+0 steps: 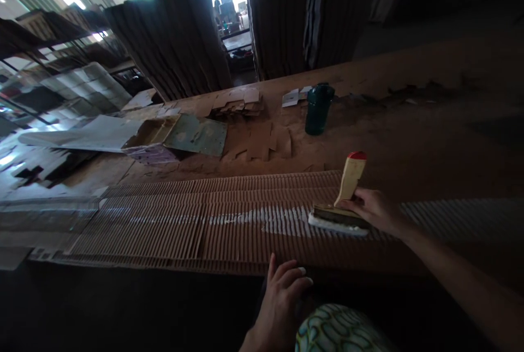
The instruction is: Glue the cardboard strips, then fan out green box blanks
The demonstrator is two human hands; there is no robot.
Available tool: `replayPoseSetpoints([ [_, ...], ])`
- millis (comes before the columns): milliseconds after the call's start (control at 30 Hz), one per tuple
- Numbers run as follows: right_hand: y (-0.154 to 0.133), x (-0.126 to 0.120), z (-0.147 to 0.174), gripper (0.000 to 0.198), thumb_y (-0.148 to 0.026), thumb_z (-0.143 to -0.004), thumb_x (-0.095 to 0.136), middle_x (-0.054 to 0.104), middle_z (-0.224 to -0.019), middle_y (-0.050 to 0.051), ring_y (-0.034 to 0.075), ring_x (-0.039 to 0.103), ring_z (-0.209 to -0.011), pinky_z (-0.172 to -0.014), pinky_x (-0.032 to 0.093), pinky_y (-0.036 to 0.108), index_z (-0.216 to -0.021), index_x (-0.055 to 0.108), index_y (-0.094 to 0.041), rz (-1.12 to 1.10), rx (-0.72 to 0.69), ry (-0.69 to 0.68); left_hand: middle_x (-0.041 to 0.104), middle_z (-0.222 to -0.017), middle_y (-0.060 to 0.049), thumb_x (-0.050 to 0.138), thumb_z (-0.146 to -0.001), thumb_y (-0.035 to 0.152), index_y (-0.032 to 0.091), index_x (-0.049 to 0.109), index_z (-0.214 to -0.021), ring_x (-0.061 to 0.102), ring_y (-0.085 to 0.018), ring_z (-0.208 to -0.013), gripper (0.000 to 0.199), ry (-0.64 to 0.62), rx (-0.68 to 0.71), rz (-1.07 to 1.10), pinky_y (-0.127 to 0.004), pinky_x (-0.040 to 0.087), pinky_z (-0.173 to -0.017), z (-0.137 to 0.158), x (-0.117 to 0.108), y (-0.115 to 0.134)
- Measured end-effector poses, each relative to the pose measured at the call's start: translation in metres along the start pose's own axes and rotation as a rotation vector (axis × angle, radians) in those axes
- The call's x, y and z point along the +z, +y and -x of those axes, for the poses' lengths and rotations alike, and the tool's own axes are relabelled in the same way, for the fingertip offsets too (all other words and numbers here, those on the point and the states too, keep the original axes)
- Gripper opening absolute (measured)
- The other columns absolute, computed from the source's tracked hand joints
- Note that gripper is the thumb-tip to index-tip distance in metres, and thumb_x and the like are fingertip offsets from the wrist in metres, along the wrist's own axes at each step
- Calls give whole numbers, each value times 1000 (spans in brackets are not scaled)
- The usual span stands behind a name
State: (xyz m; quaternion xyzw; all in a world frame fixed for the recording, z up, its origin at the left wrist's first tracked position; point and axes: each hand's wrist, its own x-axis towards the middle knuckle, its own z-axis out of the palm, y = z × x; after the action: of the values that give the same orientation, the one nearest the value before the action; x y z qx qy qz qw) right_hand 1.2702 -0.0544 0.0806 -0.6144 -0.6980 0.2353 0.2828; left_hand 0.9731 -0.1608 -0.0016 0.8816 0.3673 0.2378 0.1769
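Right hand grips brush on ribbed cardboard along desk's near edge, left hand loosely spread, nothing held, at cardboard's near edge, contact unclear; cardboard could slip if unpinned under a hard stroke, white paste go patchy if brush tilts.

Before me, my brush rests on ribbed strips; behind them, the open box sits left of the jug.
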Motion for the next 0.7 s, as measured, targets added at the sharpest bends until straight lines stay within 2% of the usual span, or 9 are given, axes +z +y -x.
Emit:
replayPoseSetpoints([
  [100, 3, -8, 5, 43, -58, -81, 53, 76, -74, 7, 25, 70, -67, -56, 51, 31, -81, 71, -19, -13, 17, 7, 72, -108, -5, 64, -84, 24, 26, 67, -108, 62, -23, -115, 25, 27, -2, 5, -60, 31, -111, -2, -8, 2],
  [233, -3, 3, 9, 36, -55, -81, 56, 78, -82, 6, 25, 71, -75, -66, 53, 32, -82, 73, -23, -52, -44, 8, 74, -104, -3, 62, -86, 26, 26, 66, -107, 64, -21, -110, 22, 64, 49, -8, -57, 34, -111, -5, -6, 2],
  [333, 1, 6, 7, 37, -56, -78, 59, 78, -80, 6, 26, 71, -74, -66, 54, 33, -79, 73, -23, -47, -19, 40, 75, -99, 0, 58, -89, 27, 27, 68, -102, 67, -18, -104, 16, 137, 72, -37, -53, 34, -112, -7, -2, 0],
  [433, 12, -10, 9, 45, -64, -77, 56, 77, -76, 7, 27, 71, -71, -63, 55, 35, -77, 72, -22, -32, 43, 112, 75, -93, 3, 56, -92, 31, 29, 69, -96, 68, -15, -98, 14, 236, 75, -52, -47, 35, -113, -8, 5, -4],
  [500, 13, -24, 17, 50, -68, -77, 53, 78, -80, 8, 28, 72, -76, -67, 56, 37, -78, 72, -23, -27, 74, 171, 75, -92, 3, 55, -93, 35, 29, 70, -96, 68, -14, -96, 16, 262, 108, -29, -41, 40, -110, -9, 9, -9],
  [600, -1, -33, 36, 48, -69, -78, 52, 77, -84, 7, 26, 72, -73, -66, 58, 36, -82, 71, -25, -36, 98, 311, 75, -96, 2, 53, -94, 42, 29, 70, -98, 66, -13, -101, 22, 185, 186, 26, -33, 45, -104, -14, 10, -19],
  [700, -31, -14, 51, 36, -60, -81, 56, 76, -81, 5, 23, 72, -70, -63, 59, 33, -83, 70, -27, -40, 62, 426, 74, -102, 3, 52, -95, 42, 30, 69, -101, 64, -14, -109, 22, 63, 270, 46, -31, 46, -103, -23, 9, -29],
])
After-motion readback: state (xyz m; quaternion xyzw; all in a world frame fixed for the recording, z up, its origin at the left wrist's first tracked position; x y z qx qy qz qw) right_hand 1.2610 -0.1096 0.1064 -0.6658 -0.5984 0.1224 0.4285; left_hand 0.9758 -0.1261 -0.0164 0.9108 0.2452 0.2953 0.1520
